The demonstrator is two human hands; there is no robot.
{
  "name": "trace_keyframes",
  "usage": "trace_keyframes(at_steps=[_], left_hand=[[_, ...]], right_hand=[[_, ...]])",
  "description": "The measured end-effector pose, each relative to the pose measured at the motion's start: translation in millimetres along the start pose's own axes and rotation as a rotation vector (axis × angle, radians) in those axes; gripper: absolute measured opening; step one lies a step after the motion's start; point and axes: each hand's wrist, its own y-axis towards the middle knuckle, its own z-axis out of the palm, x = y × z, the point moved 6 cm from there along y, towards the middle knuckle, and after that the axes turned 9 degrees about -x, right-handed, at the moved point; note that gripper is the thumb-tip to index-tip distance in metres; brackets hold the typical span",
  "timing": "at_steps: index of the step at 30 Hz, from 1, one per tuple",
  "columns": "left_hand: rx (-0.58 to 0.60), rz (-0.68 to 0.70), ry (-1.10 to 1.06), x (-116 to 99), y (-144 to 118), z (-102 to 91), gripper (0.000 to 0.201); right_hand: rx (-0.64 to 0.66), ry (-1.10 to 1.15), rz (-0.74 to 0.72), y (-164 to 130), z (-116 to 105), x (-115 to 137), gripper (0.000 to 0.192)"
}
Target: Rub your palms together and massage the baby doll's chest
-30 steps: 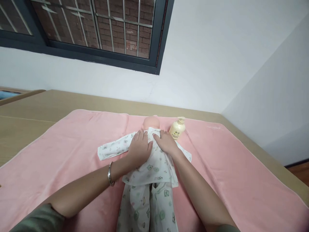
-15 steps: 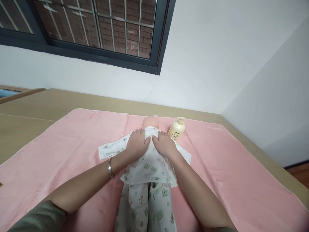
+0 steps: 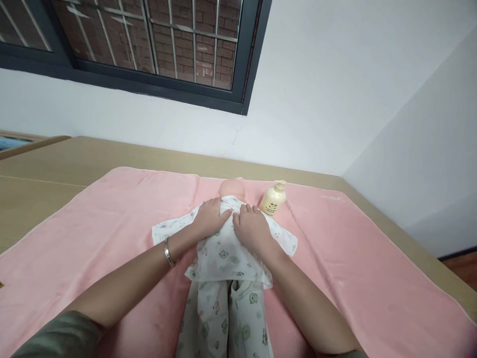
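Observation:
A baby doll (image 3: 232, 189) with a bare, smooth head lies stretched out on a pink blanket (image 3: 122, 214). It wears a white long-sleeved top (image 3: 229, 258) and white trousers (image 3: 244, 318), both with small green prints. Across the upper part of the top, my left hand (image 3: 210, 218) rests flat on the left side, fingers stretched out. My right hand (image 3: 252, 226) lies flat on the right side, its thumb close to the left one. Cloth is bunched between the hands below the head. Whether the doll faces up or down I cannot tell.
A pale yellow pump bottle (image 3: 273, 200) stands on the blanket just right of the doll's head. The blanket covers a wooden surface (image 3: 112, 149) that meets a white wall (image 3: 316, 89). Above is a dark-framed window (image 3: 167, 82) with metal bars.
My right hand has shifted slightly toward me and turned a little. The cloth near the doll's neck is more creased, and the right sleeve's end has moved slightly. The bottle has stayed put.

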Motion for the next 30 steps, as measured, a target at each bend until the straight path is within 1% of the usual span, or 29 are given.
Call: trace_keyframes(at_steps=[3,6,9,11,13,18,21,23,27,30], left_hand=[[-0.073,0.046,0.1,-5,-8,4.1,0.045],[-0.181,0.115,0.192,-15,-22,10.1,0.05],[-0.237,0.145,0.207,-22,-34,14.0,0.052],[-0.243,0.143,0.184,-23,-35,13.0,0.052],[-0.226,0.124,0.148,-20,-30,9.5,0.049],[-0.1,0.033,-0.004,-5,-9,4.5,0.036],[-0.117,-0.023,-0.046,1,-7,4.3,0.038],[-0.156,-0.034,-0.057,3,-9,5.1,0.041],[-0.224,-0.016,-0.095,4,-14,7.1,0.043],[-0.24,-0.01,-0.129,7,-15,8.8,0.043]], right_hand=[[0.034,0.072,0.006,10,6,-12,0.053],[0.07,0.147,0.053,25,17,-32,0.063],[0.076,0.17,0.078,33,24,-42,0.07],[0.069,0.167,0.078,33,24,-42,0.07],[0.061,0.144,0.064,28,20,-36,0.066],[0.006,-0.012,0.032,5,7,-7,0.056],[-0.005,-0.041,0.013,-2,5,2,0.056],[0.004,-0.004,0.007,1,6,-2,0.055],[0.016,0.118,0.023,13,8,-20,0.054],[-0.023,0.158,0.035,13,4,-22,0.055]])
